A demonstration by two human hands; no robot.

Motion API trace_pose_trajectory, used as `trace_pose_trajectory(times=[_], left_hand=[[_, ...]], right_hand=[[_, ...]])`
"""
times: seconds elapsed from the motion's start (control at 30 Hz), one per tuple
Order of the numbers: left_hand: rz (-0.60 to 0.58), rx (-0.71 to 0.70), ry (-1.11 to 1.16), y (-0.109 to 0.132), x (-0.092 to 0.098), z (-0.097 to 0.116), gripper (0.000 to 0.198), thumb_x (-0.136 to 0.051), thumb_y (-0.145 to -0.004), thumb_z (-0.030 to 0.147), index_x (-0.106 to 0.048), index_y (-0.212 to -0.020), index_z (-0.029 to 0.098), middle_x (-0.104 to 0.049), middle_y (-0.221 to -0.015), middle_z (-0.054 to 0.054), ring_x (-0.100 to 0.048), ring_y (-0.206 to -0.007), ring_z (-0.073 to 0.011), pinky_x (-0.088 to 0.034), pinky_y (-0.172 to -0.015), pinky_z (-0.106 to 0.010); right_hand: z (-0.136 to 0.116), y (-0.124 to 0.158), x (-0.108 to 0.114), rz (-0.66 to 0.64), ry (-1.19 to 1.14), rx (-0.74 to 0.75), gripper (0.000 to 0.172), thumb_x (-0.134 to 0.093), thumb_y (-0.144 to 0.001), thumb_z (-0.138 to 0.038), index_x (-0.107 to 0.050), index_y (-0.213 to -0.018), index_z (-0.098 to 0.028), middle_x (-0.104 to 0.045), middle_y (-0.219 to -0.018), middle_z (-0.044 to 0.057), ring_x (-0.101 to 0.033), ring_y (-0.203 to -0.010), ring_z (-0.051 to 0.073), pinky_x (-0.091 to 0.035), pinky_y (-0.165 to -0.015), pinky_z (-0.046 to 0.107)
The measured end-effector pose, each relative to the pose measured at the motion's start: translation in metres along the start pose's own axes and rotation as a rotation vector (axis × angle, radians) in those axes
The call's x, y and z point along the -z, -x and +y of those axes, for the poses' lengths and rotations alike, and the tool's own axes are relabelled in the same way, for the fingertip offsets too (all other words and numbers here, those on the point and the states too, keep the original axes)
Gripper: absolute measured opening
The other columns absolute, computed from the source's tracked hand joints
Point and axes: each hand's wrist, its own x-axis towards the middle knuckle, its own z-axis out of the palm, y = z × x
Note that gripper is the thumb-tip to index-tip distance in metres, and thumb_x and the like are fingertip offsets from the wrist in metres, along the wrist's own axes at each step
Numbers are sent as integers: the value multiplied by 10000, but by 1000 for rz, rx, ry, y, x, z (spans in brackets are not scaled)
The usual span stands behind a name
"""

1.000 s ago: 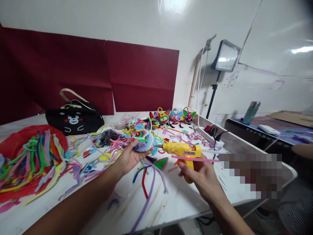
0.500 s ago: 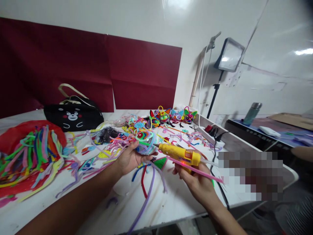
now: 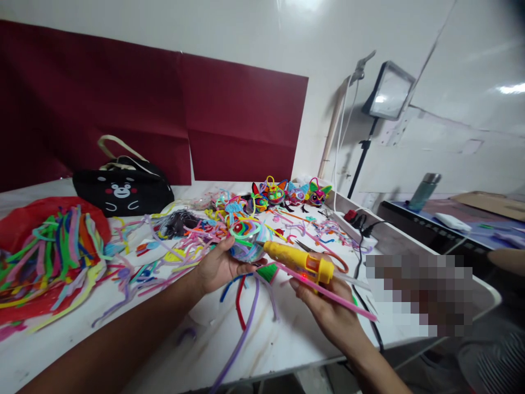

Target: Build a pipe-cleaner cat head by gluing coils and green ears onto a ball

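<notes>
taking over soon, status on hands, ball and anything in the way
Left hand cradling colourful ball. Right hand gripping yellow glue gun, pink strip alongside; nozzle at ball, contact unclear. Nearby: scissors, loose strips.

No legible text or numbers.

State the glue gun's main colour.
The glue gun is mainly yellow, shown best in the head view.

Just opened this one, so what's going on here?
A person's left hand holds a round multicoloured ornament, while the right hand grips a yellow glue gun along with a pink strip. The gun's nozzle is at the ornament's side; whether it touches is hard to tell. Cat-eared ornaments sit at the back of the table, and loose fuzzy strips lie scattered about.
</notes>
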Motion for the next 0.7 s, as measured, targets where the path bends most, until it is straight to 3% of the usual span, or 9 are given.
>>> trace_pose_trajectory(times=[0.2,0.7], left_hand=[[-2,-4,0,-1,-1,0,355,-751,-852,312,-698,-1138,109,-794,-1056,-153,-774,-929,-302,-637,-728,-342],[14,-2,-4,0,1,-1,278,-705,-890,312,-694,-1113,145,-789,-977,-128,-770,-902,-299,-627,-691,-334]], right_hand=[[0,0,-1,24,96,77,294,-704,-860,-491,-672,-940,-211,-714,-934,77,-658,-789,227,-553,-772,348],[-2,-2,0,-66,-19,46,267,-695,-883,-463,-660,-981,-217,-728,-973,55,-680,-855,225,-571,-769,316]])
